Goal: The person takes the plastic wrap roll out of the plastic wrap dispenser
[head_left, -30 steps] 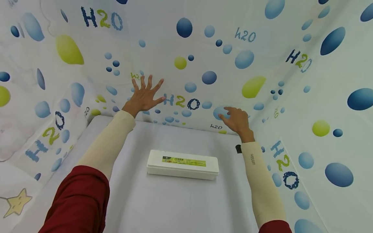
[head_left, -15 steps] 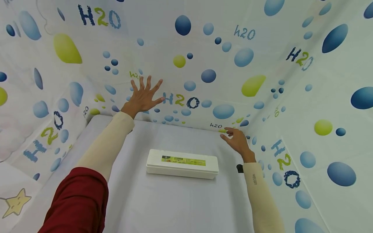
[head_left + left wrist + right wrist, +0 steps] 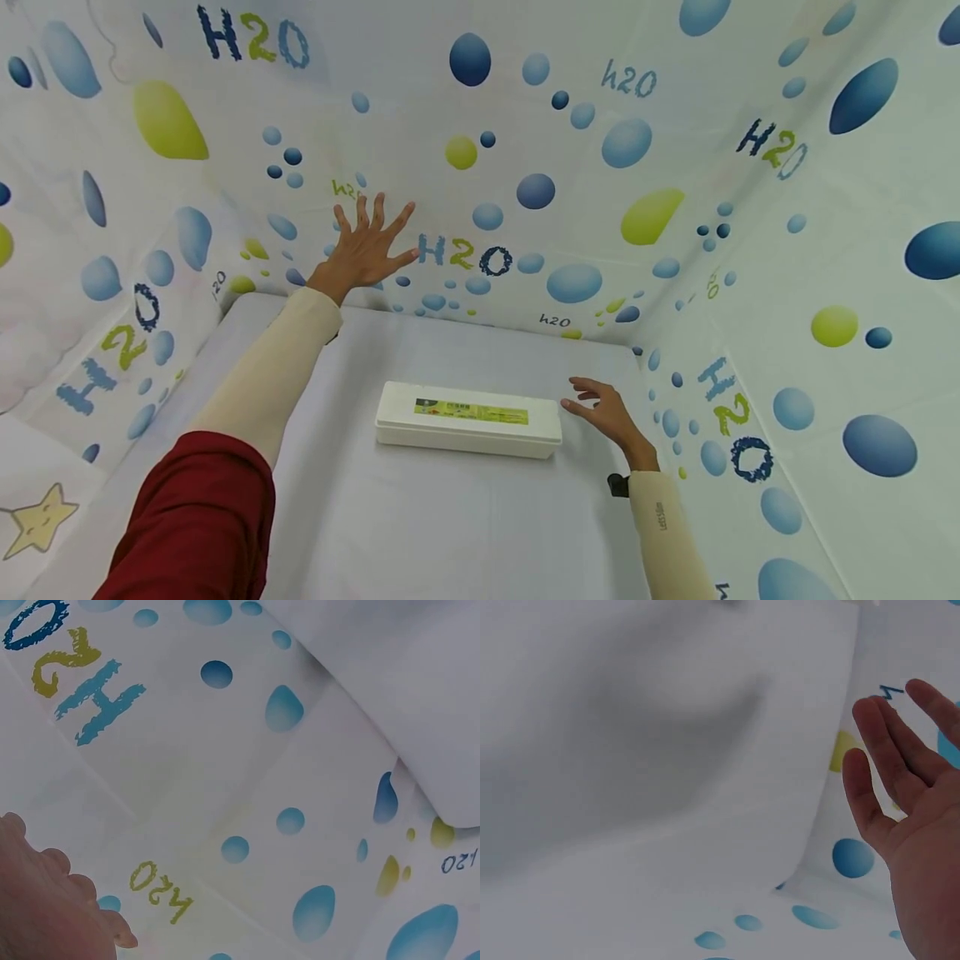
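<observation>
Holding nothing: left hand [image 3: 363, 252] spread wide beyond box [image 3: 468, 420]; right hand [image 3: 609, 414] loosely bent near box. Box closed, work seemingly unstarted.

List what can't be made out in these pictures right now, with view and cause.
Contents of the white box: hidden by its lid, head view.
Fine print on the label: too small to read, head view.
Black object at the right wrist: partly hidden by the beige sleeve, head view.
Rest of the left hand: cut off by the left and bottom edges, left wrist view.
Rest of the right hand: cut off by the right edge, right wrist view.
</observation>
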A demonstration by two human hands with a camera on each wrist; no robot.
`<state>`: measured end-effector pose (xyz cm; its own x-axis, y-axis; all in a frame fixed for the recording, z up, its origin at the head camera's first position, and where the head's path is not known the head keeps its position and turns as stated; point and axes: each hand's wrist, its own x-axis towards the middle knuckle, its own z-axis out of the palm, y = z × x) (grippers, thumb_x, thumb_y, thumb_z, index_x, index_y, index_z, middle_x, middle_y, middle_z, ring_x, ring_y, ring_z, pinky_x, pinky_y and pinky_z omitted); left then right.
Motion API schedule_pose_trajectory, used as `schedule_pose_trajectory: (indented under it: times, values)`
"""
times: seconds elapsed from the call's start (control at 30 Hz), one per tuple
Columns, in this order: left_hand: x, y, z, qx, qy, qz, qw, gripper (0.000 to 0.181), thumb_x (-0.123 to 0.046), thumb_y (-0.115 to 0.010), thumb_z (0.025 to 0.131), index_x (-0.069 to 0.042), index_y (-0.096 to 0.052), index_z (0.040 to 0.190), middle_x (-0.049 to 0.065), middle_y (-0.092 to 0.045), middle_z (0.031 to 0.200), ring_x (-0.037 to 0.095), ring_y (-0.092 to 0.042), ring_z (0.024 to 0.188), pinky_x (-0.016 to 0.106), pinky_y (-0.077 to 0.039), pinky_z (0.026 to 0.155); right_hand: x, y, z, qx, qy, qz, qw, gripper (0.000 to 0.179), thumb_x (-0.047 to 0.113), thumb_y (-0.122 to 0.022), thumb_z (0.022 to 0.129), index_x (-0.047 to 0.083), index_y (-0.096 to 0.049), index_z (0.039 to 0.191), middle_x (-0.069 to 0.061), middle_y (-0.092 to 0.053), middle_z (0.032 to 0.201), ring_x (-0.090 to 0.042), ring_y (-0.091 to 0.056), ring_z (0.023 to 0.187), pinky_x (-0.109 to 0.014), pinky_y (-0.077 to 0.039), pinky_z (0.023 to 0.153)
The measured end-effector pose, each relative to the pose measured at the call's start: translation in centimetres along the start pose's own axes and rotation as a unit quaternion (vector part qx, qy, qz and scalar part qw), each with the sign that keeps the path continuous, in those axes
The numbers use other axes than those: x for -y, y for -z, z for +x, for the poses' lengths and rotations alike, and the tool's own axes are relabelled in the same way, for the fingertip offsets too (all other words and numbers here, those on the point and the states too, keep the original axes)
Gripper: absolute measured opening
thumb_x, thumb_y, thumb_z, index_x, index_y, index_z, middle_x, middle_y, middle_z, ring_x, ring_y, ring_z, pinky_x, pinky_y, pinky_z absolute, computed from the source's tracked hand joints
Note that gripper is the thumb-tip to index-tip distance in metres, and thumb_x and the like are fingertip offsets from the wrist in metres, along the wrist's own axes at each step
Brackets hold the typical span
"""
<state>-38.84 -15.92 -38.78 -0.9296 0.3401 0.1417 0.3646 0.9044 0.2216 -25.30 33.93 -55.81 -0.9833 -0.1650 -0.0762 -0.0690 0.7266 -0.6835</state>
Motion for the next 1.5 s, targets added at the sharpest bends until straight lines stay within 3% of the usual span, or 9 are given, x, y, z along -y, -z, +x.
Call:
schedule_pose_trajectory:
  times: [0.2, 0.53, 0.77, 1.0, 1.1, 1.2, 1.33, 1.5]
  values:
    - [-0.1, 0.1, 0.0, -0.004, 0.0, -0.003, 1.0, 0.087, -0.061, -0.042, 0.11, -0.026, 0.001, 0.177, 0.032, 0.011, 0.18, 0.064, 0.014, 0.164, 0.085, 0.017, 0.121, -1.1, -1.6, -1.6, 0.039, -0.015, 0.037, 0.9984, 0.083, 0.041, -0.082, 0.095, 0.005, -0.049, 0.163, -0.028, -0.056, 0.159, -0.048, -0.058, 0.141, -0.068, -0.05, 0.112]
    - [-0.3, -0.1, -0.1, 0.001, 0.003, 0.0, 1.0, 0.087, -0.06, -0.043, 0.11, -0.025, -0.001, 0.177, 0.033, 0.009, 0.18, 0.062, 0.012, 0.165, 0.083, 0.017, 0.123, -2.1, -3.7, -2.7, 0.094, 0.001, 0.072, 0.993, 0.108, 0.028, -0.097, 0.079, 0.007, -0.039, 0.168, -0.026, -0.045, 0.17, -0.05, -0.051, 0.148, -0.074, -0.042, 0.117]
    - [-0.4, -0.3, -0.2, 0.0, -0.001, 0.0, 1.0, 0.086, -0.061, -0.041, 0.11, -0.026, 0.0, 0.177, 0.033, 0.009, 0.18, 0.066, 0.011, 0.163, 0.084, 0.015, 0.123, -2.6, -5.4, -2.5, 0.085, 0.022, 0.083, 0.9927, 0.116, 0.019, -0.102, 0.071, 0.005, -0.039, 0.168, -0.024, -0.052, 0.164, -0.048, -0.056, 0.141, -0.071, -0.047, 0.113]
    - [-0.4, -0.7, -0.3, 0.003, -0.002, -0.002, 1.0, 0.086, -0.057, -0.045, 0.111, -0.026, -0.002, 0.177, 0.033, 0.003, 0.181, 0.065, 0.004, 0.165, 0.084, 0.009, 0.125, -3.0, -7.0, -2.1, 0.06, 0.022, 0.096, 0.9934, 0.112, 0.013, -0.103, 0.07, 0.005, -0.043, 0.165, -0.02, -0.061, 0.155, -0.042, -0.06, 0.137, -0.067, -0.046, 0.116]
    - [-0.6, -1.1, -0.4, 0.01, -0.001, -0.007, 0.9999, 0.083, -0.056, -0.046, 0.111, -0.021, -0.01, 0.177, 0.031, -0.01, 0.181, 0.06, -0.008, 0.166, 0.082, 0.0, 0.128, -3.0, -7.4, -2.1, 0.052, 0.01, 0.105, 0.9931, 0.111, 0.014, -0.104, 0.071, 0.008, -0.045, 0.164, -0.017, -0.064, 0.153, -0.039, -0.061, 0.137, -0.066, -0.046, 0.117]
    - [-0.9, -1.7, -0.9, 0.013, -0.003, -0.013, 0.9998, 0.075, -0.053, -0.047, 0.112, -0.013, -0.029, 0.174, 0.028, -0.036, 0.174, 0.054, -0.035, 0.16, 0.074, -0.025, 0.129, -3.1, -7.6, -2.1, 0.047, 0.007, 0.11, 0.9928, 0.109, 0.015, -0.103, 0.072, 0.009, -0.045, 0.164, -0.017, -0.064, 0.152, -0.038, -0.061, 0.137, -0.065, -0.046, 0.118]
    - [-1.4, -3.0, -1.8, -0.001, -0.017, -0.01, 0.9998, 0.064, -0.051, -0.05, 0.113, -0.008, -0.056, 0.159, 0.022, -0.071, 0.144, 0.044, -0.069, 0.132, 0.062, -0.054, 0.11, -3.3, -7.7, -2.0, 0.041, 0.016, 0.109, 0.9931, 0.106, 0.016, -0.103, 0.074, 0.008, -0.046, 0.163, -0.017, -0.065, 0.152, -0.038, -0.062, 0.138, -0.064, -0.047, 0.117]
    - [-2.0, -5.6, -3.2, -0.015, -0.039, -0.02, 0.9989, 0.057, -0.051, -0.055, 0.111, -0.008, -0.069, 0.144, 0.016, -0.083, 0.12, 0.038, -0.079, 0.11, 0.056, -0.061, 0.097, -3.1, -7.7, -2.0, 0.034, 0.026, 0.112, 0.9928, 0.102, 0.012, -0.102, 0.076, 0.006, -0.047, 0.162, -0.019, -0.065, 0.151, -0.041, -0.063, 0.137, -0.064, -0.049, 0.116]
